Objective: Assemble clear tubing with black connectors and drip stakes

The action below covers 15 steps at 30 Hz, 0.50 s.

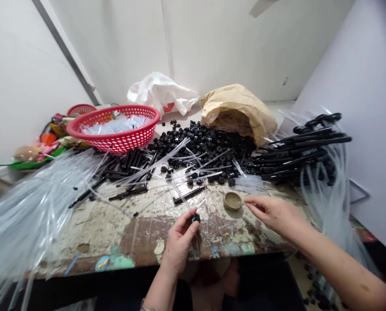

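My left hand (179, 237) pinches a small round black plastic cap (195, 218) between thumb and fingers, near the table's front edge. My right hand (275, 212) is closed in a pinch on a thin pale tube (245, 202), most of which the fingers hide. The tube's end is at the right rim of a small round bowl (228, 204); I cannot tell whether it touches the contents. Beyond my left hand a black pump tube (189, 195) lies on the table, with loose clear tubes (176, 152) behind it.
A heap of black caps (209, 140) spills before a brown paper bag (240, 99). To the left stand a red basket (128, 140) of clear pieces and a bundle of long clear tubes (34, 203). Black pump assemblies (296, 151) with hanging tubes are stacked at the right.
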Each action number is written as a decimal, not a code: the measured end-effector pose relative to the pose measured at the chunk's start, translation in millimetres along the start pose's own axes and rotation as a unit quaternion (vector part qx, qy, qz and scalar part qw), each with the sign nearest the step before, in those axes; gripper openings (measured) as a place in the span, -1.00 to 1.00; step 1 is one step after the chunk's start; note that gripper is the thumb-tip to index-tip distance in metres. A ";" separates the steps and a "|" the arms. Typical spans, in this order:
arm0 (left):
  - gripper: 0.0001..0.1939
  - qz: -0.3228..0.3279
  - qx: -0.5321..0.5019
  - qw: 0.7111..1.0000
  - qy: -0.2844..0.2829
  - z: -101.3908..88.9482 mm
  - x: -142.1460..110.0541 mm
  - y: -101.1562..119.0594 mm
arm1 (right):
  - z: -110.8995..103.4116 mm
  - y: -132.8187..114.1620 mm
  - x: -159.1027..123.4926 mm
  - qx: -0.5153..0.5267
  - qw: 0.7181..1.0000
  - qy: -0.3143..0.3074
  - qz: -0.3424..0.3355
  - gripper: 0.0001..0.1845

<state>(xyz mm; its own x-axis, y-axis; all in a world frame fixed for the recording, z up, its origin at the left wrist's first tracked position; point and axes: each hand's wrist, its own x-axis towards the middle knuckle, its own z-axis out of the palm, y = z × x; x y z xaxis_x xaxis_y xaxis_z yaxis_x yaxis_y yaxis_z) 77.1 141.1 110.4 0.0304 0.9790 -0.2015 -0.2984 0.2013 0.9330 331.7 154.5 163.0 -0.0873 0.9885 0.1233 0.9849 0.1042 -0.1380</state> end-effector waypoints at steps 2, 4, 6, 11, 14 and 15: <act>-0.63 0.014 0.024 1.000 -0.014 -1.4 0.3 -2.1 | 1.3 -0.5 0.9 -0.015 1.000 0.003 0.001 -0.74; -0.63 0.025 0.034 0.999 -0.020 -2.6 1.1 -4.3 | 1.1 0.1 1.6 -0.016 1.000 -0.004 0.003 -0.74; -0.62 0.030 0.036 0.999 -0.018 -3.4 1.4 -6.2 | -0.7 1.5 1.7 0.001 1.000 -0.013 0.010 -0.73; -0.62 0.016 0.010 0.999 -0.031 -2.4 -0.8 -4.9 | -8.0 0.5 -3.2 0.161 0.987 0.009 0.022 -0.70; -0.64 0.008 -0.038 0.998 -0.048 -1.8 -2.0 -1.2 | -10.8 -14.0 -9.6 0.274 0.961 -0.010 0.020 -0.68; -0.65 0.005 -0.060 0.997 -0.054 -2.0 -2.0 -0.1 | -11.0 -21.9 -11.8 0.306 0.951 -0.027 0.014 -0.68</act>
<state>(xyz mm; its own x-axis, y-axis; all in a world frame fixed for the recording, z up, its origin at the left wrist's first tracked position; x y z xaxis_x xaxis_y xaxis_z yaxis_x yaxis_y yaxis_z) 75.1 139.1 110.1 0.1266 0.9801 -0.1527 -0.4112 0.1919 0.8911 312.8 139.3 175.4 -0.0864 0.9943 0.0622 0.7168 0.1054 -0.6893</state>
